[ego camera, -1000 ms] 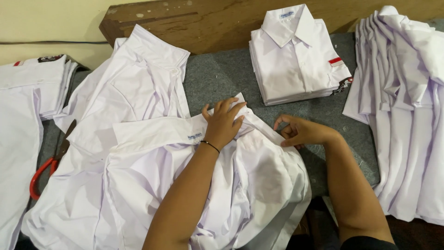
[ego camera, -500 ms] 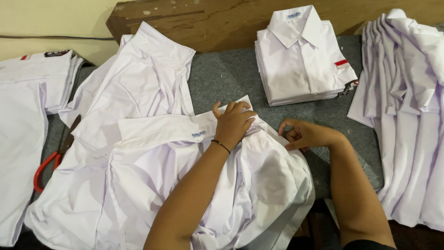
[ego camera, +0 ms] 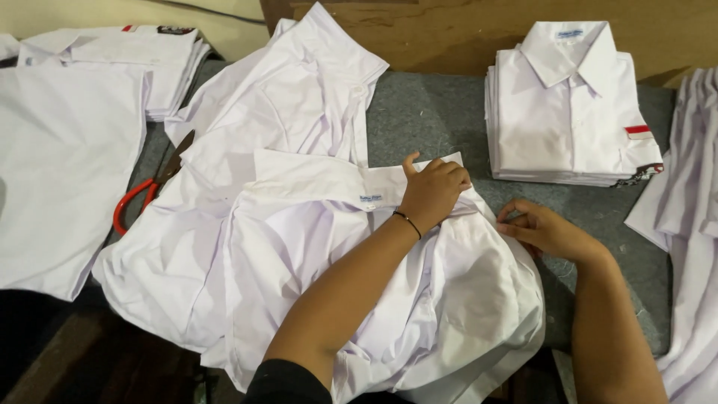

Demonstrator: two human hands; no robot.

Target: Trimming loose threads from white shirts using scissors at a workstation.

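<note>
Since the earlier frames both hands are seen almost unmoved on the same collar, while the whole scene is shifted toward the right of the head view, so that more of the flat shirts at the left is brought in.

In the head view, the left hand [ego camera: 435,193] is laid on the collar [ego camera: 374,187] of the white shirt [ego camera: 321,247], with its fingers [ego camera: 449,173] curled down and pressing the fabric flat. The right hand [ego camera: 542,230] is set just beside it at the collar's right end, its fingers [ego camera: 514,217] bent and pinched on a fold of cloth. The shirt is spread on the grey worktop [ego camera: 426,120], lapped over a second open shirt [ego camera: 299,97] behind it, and its lower part is let hang over the near edge.

Bare worktop is left only in a strip between the open shirts and the folded stack [ego camera: 568,105] at the back right, and in a patch right of the right hand. Loose shirts [ego camera: 692,224] at the right are cut off by the frame edge, as is the flat shirt [ego camera: 60,164] at the left. Red-handled scissors [ego camera: 146,191] are partly covered by cloth; their blades are hard to make out. Another folded pile [ego camera: 142,52] at the back left is cut off at the top.
</note>
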